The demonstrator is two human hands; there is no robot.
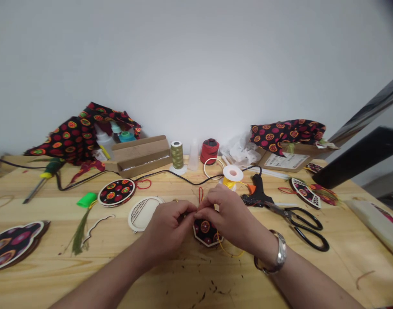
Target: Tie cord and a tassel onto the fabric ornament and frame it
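On my feed the left hand [169,225] and right hand [227,212] are both pinched tight on the top edge of the hexagon ornament [205,232], dead centre of the table [183,279]. Glue gun [259,194] and scissors [304,223] crowd in at 2 o'clock, wooden frame [143,213] at 10. Pale wood top, plain white wall [196,64] behind.

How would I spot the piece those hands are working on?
On the wooden table, find where the left hand and right hand meet near the front. Beneath them lies the hexagonal ornament: black spotted cloth, pale edge, smaller than the oval ornament to its left.
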